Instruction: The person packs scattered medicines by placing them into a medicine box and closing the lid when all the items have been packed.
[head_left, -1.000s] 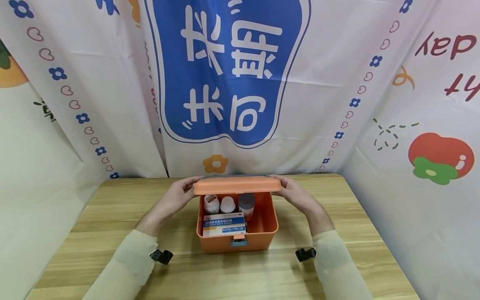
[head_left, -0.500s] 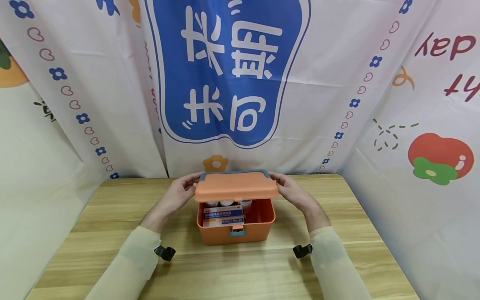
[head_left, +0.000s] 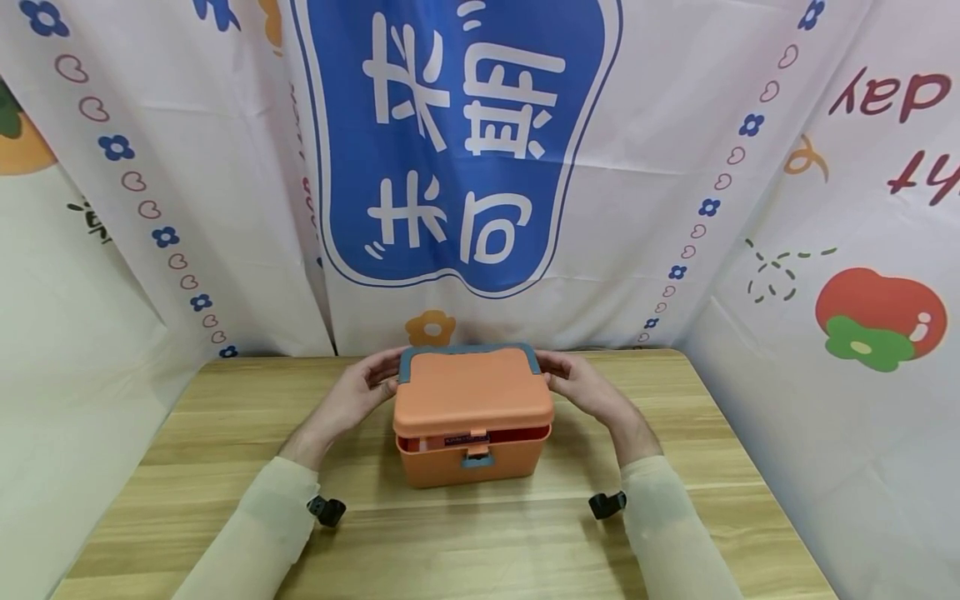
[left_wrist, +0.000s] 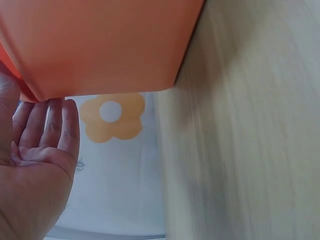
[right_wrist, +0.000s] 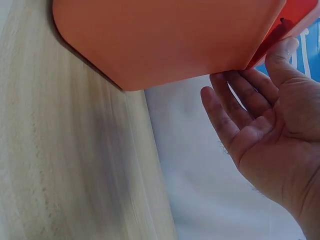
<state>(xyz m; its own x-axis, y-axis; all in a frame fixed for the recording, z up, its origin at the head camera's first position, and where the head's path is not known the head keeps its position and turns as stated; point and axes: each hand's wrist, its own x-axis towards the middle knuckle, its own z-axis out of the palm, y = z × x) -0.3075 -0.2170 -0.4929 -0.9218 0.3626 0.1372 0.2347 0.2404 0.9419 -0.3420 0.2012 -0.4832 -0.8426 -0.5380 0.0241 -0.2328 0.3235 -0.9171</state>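
Note:
An orange storage box (head_left: 468,473) stands at the back middle of the table, its lid (head_left: 474,387) lowered to a narrow gap along the front. In that gap a strip of a printed medicine carton (head_left: 442,442) shows; the rest of the contents is hidden. My left hand (head_left: 362,387) holds the lid's left rear side, thumb at its edge and fingers reaching behind. The right hand (head_left: 588,387) holds the opposite side likewise, its thumb (right_wrist: 280,57) at the lid's edge in the right wrist view. A blue-grey handle (head_left: 468,348) lies along the lid's back.
The wooden table (head_left: 480,550) reaches back to a printed cloth (head_left: 622,233), close behind the box. A blue-grey latch (head_left: 477,460) sits on the box front. Small black cameras (head_left: 327,511) are worn on both wrists.
The lid has come forward and down, covering the bottles and nearly all of the carton. The box has shifted slightly towards the back. Both hands have stayed at the lid's sides.

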